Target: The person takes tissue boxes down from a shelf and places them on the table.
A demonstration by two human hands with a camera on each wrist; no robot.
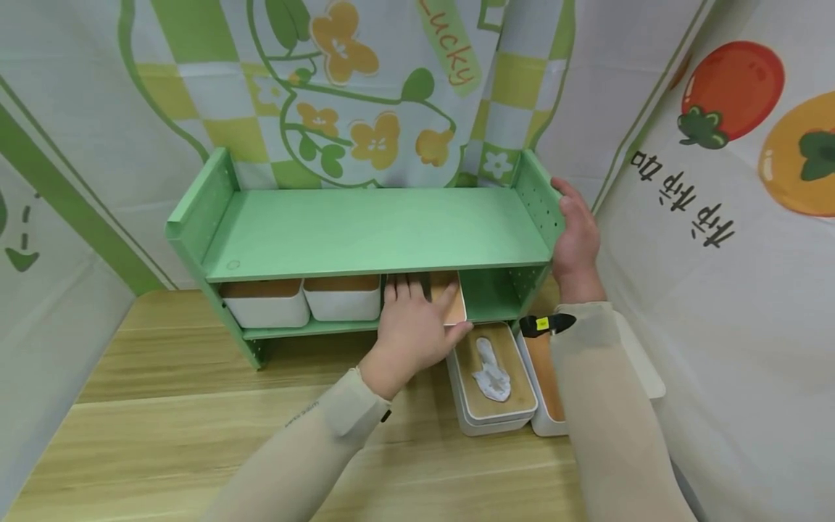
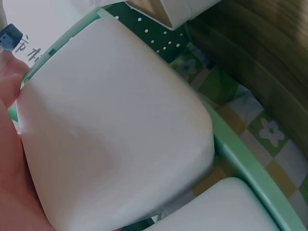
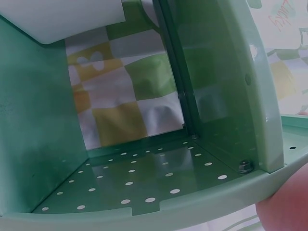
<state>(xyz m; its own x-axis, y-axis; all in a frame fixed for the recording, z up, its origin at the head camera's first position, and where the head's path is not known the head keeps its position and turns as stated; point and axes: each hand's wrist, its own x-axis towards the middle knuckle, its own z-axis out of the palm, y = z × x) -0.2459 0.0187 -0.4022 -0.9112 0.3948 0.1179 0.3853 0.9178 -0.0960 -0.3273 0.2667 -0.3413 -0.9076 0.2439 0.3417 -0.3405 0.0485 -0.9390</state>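
Note:
My left hand (image 1: 414, 322) lies over a white box (image 1: 462, 308) in the lower compartment of a green shelf (image 1: 378, 232). Its fingers stretch across the top towards the back, and the thumb sticks out at the front right corner. In the left wrist view the smooth face of this white box (image 2: 115, 120) fills the middle, with the palm along its side. My right hand (image 1: 577, 243) rests against the outside of the shelf's right side panel (image 1: 541, 206), fingers extended up to its edge. Only a bit of that hand (image 3: 286, 202) shows in the right wrist view.
Two white boxes, the left one (image 1: 264, 304) and its neighbour (image 1: 342, 297), stand further left in the shelf. In front, a white box with a wooden top (image 1: 470, 362) bears a crumpled white piece (image 1: 493, 380). Another box (image 1: 544, 370) is partly behind my right forearm.

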